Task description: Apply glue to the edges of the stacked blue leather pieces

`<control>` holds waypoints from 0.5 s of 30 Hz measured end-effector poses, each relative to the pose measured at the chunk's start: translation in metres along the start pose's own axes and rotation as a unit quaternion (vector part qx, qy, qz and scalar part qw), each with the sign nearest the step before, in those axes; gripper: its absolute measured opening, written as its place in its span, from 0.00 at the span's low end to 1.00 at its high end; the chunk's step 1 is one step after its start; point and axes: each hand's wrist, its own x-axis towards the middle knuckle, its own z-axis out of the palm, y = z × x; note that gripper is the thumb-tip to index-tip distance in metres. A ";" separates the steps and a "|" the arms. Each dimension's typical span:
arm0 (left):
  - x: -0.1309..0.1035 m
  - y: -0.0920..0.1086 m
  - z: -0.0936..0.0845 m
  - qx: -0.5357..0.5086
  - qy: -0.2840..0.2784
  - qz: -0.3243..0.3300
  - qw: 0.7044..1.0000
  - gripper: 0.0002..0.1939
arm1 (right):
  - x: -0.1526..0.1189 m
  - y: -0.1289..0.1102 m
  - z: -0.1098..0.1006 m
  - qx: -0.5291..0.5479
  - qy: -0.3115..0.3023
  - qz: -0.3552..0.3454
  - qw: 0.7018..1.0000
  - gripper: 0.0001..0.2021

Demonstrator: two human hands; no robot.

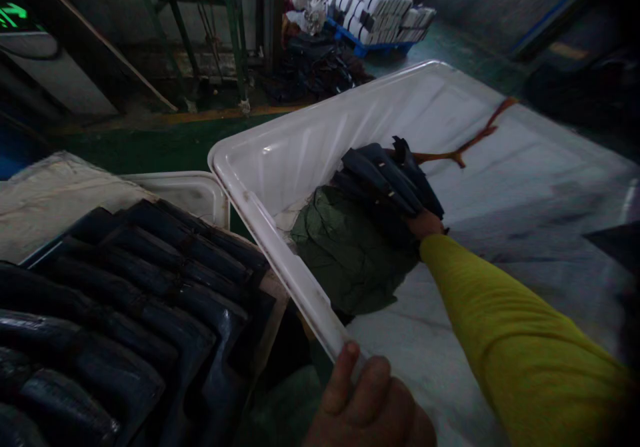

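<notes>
A large white plastic bin (295, 260) stands open in front of me. My right hand (427, 225), at the end of a yellow sleeve, reaches down inside it, its fingers closed on a bundle of dark folded pieces (383, 184). Beneath the bundle lies a crumpled dark green sheet (345, 254). My left hand (373, 400) is at the bin's near rim, fingers curled over the edge. A reddish-brown strap (450, 156) runs from beside the bundle up to the far right rim.
Stacks of dark folded bundles (135, 287) lie at left on pale sheeting, beside another white bin's rim (185, 184). Behind are a green metal frame (233, 34), a dark heap (320, 67) and white bundles (375, 10) on a blue pallet (363, 48).
</notes>
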 end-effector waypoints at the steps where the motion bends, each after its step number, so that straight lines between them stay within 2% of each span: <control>1: 0.004 -0.001 -0.003 0.023 0.025 0.009 0.999 0.15 | -0.001 0.000 0.002 -0.016 -0.011 0.013 1.000 0.24; 4: 0.014 0.000 -0.007 0.070 0.085 0.008 0.994 0.16 | -0.017 -0.007 0.025 -0.037 -0.050 0.020 0.998 0.25; 8: 0.023 0.007 -0.002 0.063 0.153 -0.040 0.985 0.16 | -0.045 -0.026 0.063 -0.030 -0.069 -0.013 0.997 0.30; 10: 0.024 0.008 0.000 0.058 0.177 -0.055 0.981 0.16 | -0.051 -0.036 0.069 -0.031 -0.068 -0.017 0.997 0.28; 12: 0.023 0.006 0.000 0.052 0.167 -0.045 0.984 0.16 | -0.049 -0.044 0.060 -0.037 -0.066 -0.013 0.997 0.24; 15: 0.021 0.003 -0.008 0.026 0.099 -0.036 0.994 0.14 | -0.036 -0.051 0.020 -0.045 -0.060 -0.025 0.997 0.19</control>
